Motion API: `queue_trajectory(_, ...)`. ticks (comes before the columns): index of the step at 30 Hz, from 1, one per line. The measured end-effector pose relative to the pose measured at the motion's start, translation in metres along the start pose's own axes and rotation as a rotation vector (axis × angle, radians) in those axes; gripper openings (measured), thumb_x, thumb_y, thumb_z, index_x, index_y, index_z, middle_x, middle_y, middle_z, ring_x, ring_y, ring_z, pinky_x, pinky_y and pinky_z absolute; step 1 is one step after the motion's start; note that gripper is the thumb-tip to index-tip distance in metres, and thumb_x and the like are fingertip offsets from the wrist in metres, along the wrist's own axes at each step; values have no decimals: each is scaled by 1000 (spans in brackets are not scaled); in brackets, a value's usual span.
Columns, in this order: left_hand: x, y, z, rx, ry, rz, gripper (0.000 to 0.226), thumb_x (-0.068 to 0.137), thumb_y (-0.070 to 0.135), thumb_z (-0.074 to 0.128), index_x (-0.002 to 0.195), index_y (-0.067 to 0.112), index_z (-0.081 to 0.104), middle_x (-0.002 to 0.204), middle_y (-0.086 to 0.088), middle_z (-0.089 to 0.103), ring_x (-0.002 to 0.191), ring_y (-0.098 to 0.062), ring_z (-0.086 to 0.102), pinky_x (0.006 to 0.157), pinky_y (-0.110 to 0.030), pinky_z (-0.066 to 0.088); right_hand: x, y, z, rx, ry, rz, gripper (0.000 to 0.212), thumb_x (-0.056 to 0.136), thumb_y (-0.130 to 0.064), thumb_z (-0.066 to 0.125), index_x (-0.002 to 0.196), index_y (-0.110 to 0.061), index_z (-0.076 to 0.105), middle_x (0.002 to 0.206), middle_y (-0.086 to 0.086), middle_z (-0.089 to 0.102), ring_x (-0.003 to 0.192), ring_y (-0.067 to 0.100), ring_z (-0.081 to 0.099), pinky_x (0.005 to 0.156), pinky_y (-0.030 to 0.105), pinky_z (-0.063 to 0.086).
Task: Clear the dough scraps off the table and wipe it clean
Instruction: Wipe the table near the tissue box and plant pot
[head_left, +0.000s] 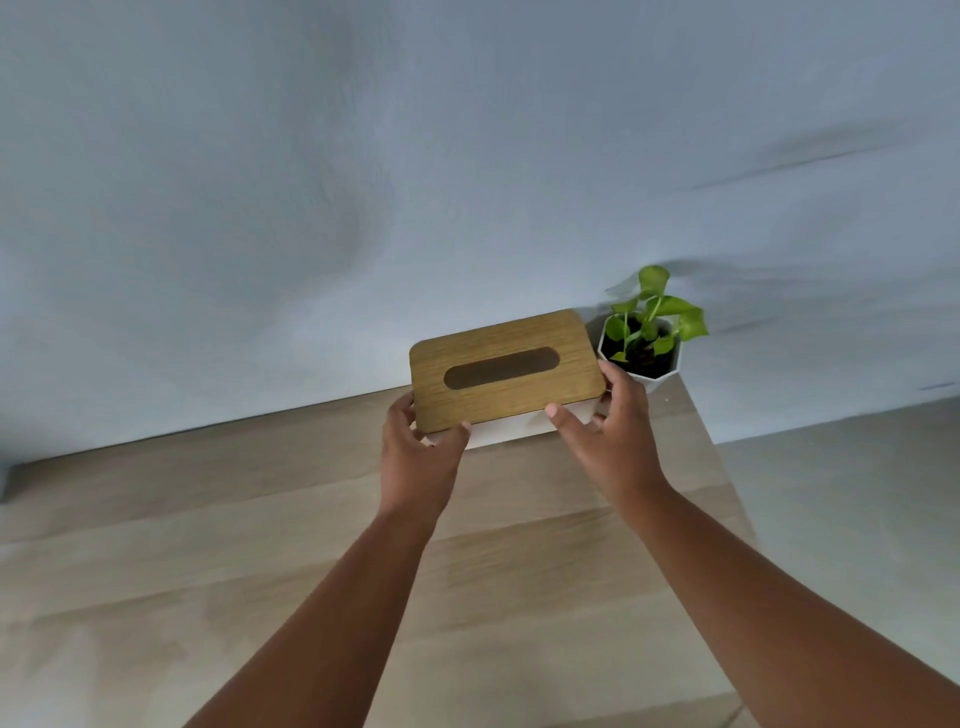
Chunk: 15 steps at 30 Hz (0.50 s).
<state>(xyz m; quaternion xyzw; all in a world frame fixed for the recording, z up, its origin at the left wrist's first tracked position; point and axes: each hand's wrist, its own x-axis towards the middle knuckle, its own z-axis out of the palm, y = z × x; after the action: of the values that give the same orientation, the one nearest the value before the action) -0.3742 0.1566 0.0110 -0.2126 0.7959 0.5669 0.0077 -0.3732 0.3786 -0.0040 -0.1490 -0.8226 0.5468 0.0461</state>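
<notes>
Nearest the camera: two bare forearms reaching forward over a light wooden table (218, 582). Plank seams visible across the surface; no dough scraps discernible on the visible part, though image soft and blurred.

Mid-distance: left hand (415, 457) clasped on the left near corner of a tissue box (506, 369), thumb on the wooden lid's front edge, fingers wrapped round the left end. Right hand (608, 441) clasped on the right near corner, thumb laid along the lid's front edge, fingers curled round the right end. Both grips closed on the box, one hand at each short end.

Box: brown wood-grain lid with rounded corners and a dark oval slot in the middle; white body showing below the lid between the two hands. No tissue seen protruding from the slot. Lid tilted slightly, right end farther from the camera. Whether the box rests on the table or is lifted: cannot tell.

Farther: small potted plant (647, 332), green leaves in a white faceted pot, just beside the box's right far corner, near the right fingers, at the table's far right corner.

Farthest: plain pale blue-grey wall (311, 182) behind the table; floor to the right.
</notes>
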Motion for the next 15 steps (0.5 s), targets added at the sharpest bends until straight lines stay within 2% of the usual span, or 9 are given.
queue_trajectory(6,-11,10,-20,-27,34,0,64,75,38,78,132,41,49,121,26,61,99,16,59,71,-13,47,-12,-15,9,21,10,-34,89,78,-53,81,152,-27,38,139,-10,39,125,12,52,104,44,54)
queue_trajectory(11,-17,5,-49,-44,75,-24,63,71,39,74,129,46,49,120,25,62,99,5,64,75,-21,49,-32,-27,31,32,-2,-56,86,78,-50,83,150,-27,40,142,-6,40,126,12,52,104,43,54)
queue_trajectory(15,-16,-6,-79,-62,106,-38,66,71,39,71,131,46,47,118,24,63,93,2,65,76,-27,51,-51,-38,58,19,0,-98,83,78,-48,83,147,-27,41,136,-10,39,118,8,54,99,32,55)
